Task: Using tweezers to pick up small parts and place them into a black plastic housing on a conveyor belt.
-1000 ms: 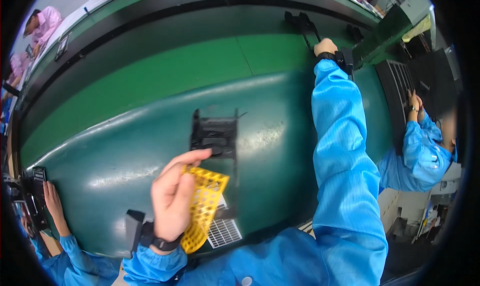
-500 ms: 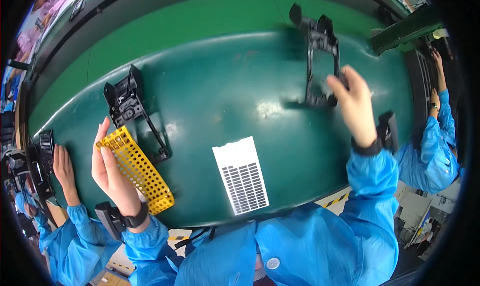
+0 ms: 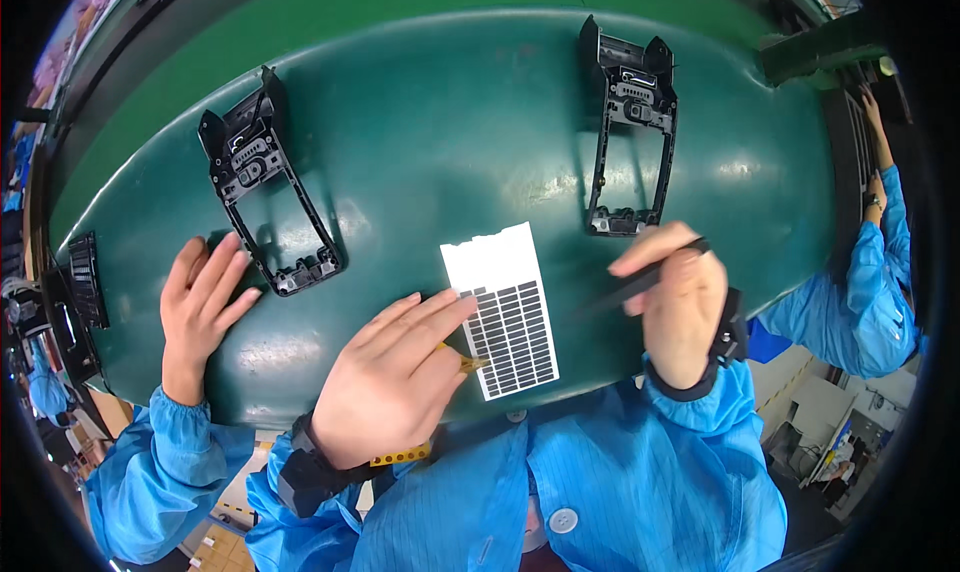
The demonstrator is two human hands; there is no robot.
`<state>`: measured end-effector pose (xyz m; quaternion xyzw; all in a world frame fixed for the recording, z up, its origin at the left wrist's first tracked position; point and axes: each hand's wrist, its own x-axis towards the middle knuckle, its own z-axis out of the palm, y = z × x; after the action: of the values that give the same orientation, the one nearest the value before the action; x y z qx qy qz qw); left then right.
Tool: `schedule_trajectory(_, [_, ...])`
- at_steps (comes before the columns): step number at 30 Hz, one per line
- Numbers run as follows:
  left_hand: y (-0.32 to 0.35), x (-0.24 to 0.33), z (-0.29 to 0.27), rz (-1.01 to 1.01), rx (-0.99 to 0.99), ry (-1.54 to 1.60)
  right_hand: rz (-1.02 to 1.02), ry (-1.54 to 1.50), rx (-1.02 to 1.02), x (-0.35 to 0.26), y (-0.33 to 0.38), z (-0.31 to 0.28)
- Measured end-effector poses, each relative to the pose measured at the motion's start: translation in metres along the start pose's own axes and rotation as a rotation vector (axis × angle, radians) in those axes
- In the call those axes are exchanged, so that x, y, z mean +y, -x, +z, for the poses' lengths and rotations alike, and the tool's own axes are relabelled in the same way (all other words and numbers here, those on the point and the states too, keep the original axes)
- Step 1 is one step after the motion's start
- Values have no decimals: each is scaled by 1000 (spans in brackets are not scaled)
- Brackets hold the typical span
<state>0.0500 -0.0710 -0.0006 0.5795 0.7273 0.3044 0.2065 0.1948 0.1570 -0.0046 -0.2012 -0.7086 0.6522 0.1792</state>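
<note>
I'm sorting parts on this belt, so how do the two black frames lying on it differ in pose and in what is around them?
The left black frame lies tilted, its lower end swung rightward; the right black frame lies nearly straight. A co-worker's hand rests beside the left black frame's lower end; the right hand, holding a dark thin tool, sits just below the right black frame. Both look alike: open rectangular shells.

The left hand [image 3: 395,377] lies flat over a yellow strip [image 3: 462,362], fingertips touching the white label sheet [image 3: 505,312]; the right hand [image 3: 675,297] pinches black tweezers [image 3: 640,284] near a black frame [image 3: 630,132] on the green table [image 3: 450,152]; a co-worker's hand [image 3: 200,307] rests beside another black frame [image 3: 268,197].
</note>
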Motion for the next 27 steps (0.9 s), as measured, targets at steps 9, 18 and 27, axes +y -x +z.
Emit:
schedule_trajectory(9, [-6, 8, 4, 7, 41, -155, 58, -268, 0, 26, 10, 39])
schedule_trajectory(18, [-13, 12, 3, -8, 21, -229, 9, -61, -3, 31, 10, 35])
schedule_trajectory(27, [-15, 10, 1, 6, 29, -252, -17, -256, -20, 31, 5, 32])
